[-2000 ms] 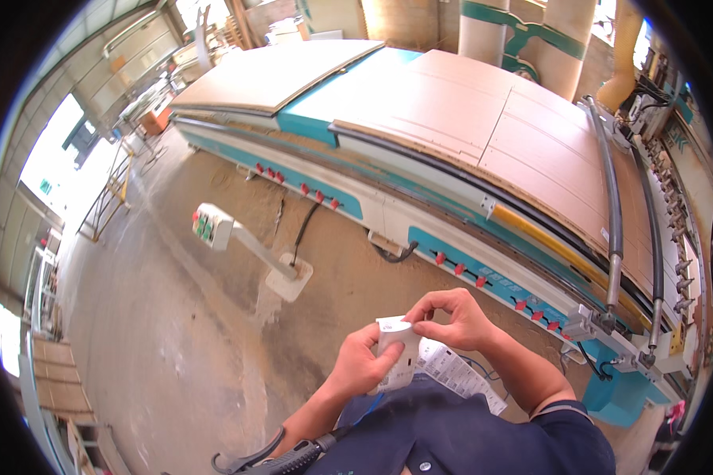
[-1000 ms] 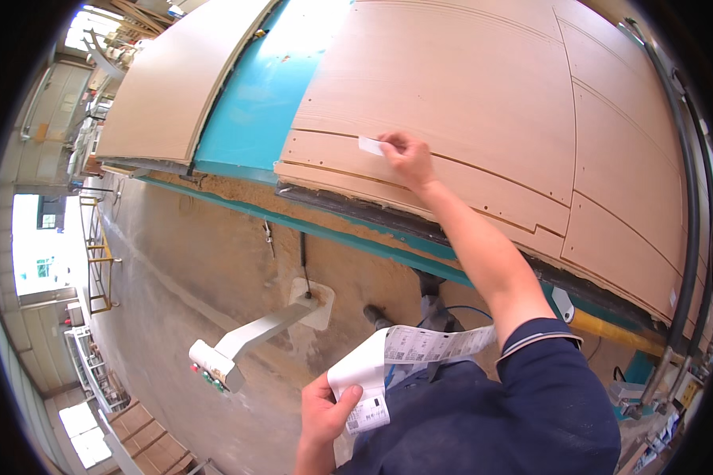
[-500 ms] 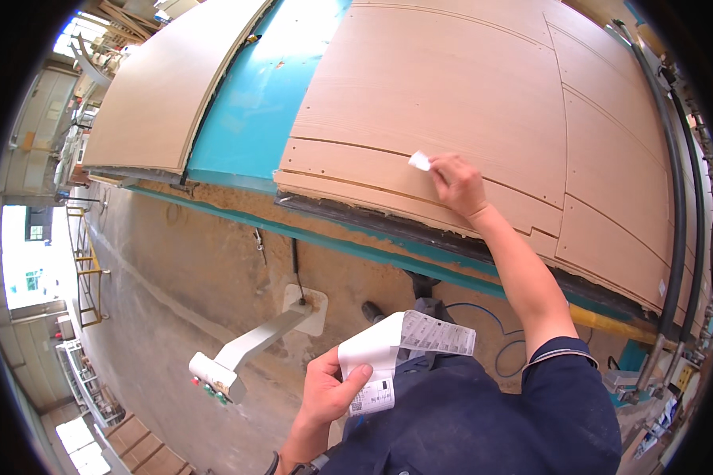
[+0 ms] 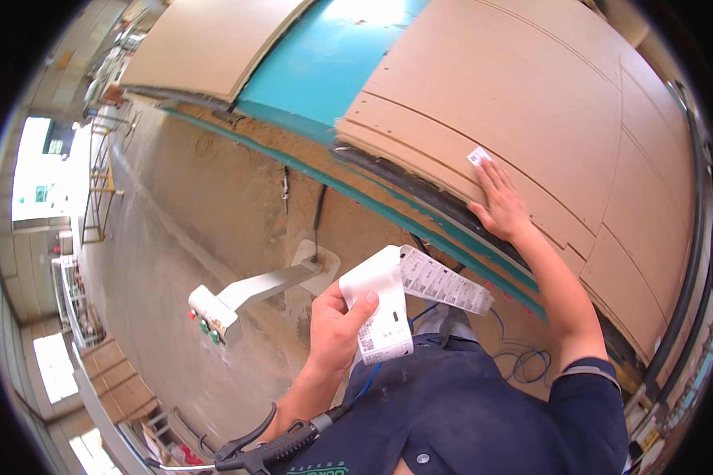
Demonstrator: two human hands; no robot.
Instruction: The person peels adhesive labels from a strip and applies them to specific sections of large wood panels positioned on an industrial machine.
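Observation:
My left hand (image 4: 334, 328) grips a strip of printed white labels (image 4: 445, 283) with thumb on top; the strip folds over and trails off to the right, in front of my dark shirt. My right hand (image 4: 502, 202) lies with outstretched fingers on a light-brown grooved board (image 4: 523, 87), near its front edge. Under its fingertips, a small white label (image 4: 478, 156) lies flat on the board surface, partly covered. Grooves and small drilled holes mark the board around it.
The board rests on a turquoise machine bed (image 4: 317, 79); another brown board (image 4: 214, 39) lies at far left. A white pedestal arm with buttons (image 4: 212, 310) stands on the floor. A black air gun (image 4: 273, 451) hangs by my left arm. Black hoses (image 4: 684, 277) run at right.
My right hand has gone from pinching the label above the board to lying with fingers spread over it. The label is now on the board. The whole view has shifted.

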